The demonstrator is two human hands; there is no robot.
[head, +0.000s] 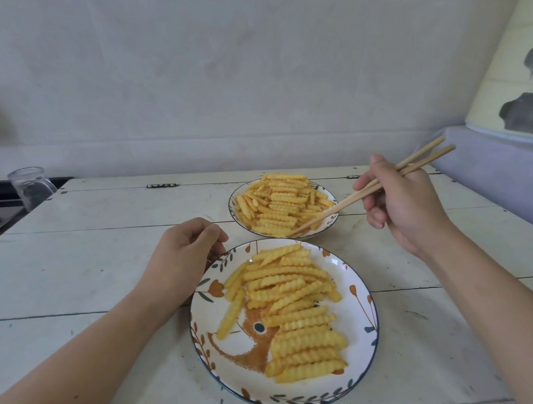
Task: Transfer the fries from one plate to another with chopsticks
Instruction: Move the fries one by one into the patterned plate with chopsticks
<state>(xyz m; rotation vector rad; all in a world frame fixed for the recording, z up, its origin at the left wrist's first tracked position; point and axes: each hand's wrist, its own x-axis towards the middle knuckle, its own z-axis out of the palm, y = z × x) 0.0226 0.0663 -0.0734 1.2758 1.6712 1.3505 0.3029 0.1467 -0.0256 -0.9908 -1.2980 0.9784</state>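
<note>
The right hand (404, 206) grips a pair of wooden chopsticks (370, 187), fingers curled round them, tips lowered to the near rim of the far plate (235, 203), among its crinkle-cut fries (278, 204). Just in front of that plate sits the near plate (363, 292) with an orange leaf pattern, holding more fries (297, 312). The left hand (184, 256), fingers loosely curled, rests at the near plate's left rim, holding nothing that shows. A clear glass (30, 186) stands well left of the far plate
</note>
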